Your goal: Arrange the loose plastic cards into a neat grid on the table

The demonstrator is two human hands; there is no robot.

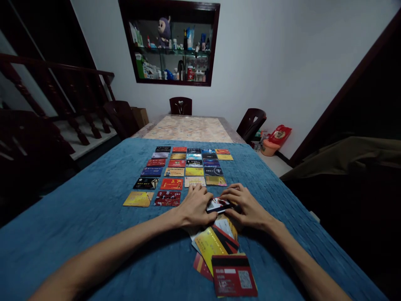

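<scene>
A white card with red print and a black stripe [218, 205] lies between my two hands, low over the blue cloth. My left hand [197, 205] grips its left end, thumb at the near edge and fingers bent over the far side. At the other end my right hand [246, 205] is curled with thumb and fingers closed on the card. Just below them is a loose, overlapping pile of cards, with a yellow card [210, 246] and a dark red card with a QR code [234, 278] on top. Part of the pile is hidden beneath my hands.
Several cards are laid in columns beyond my hands, among them a gold card [138, 199] and a dark red patterned card [168, 198]. A blue cloth [94, 188] covers the near part of the table [188, 127]. Chairs [251, 123] stand around it.
</scene>
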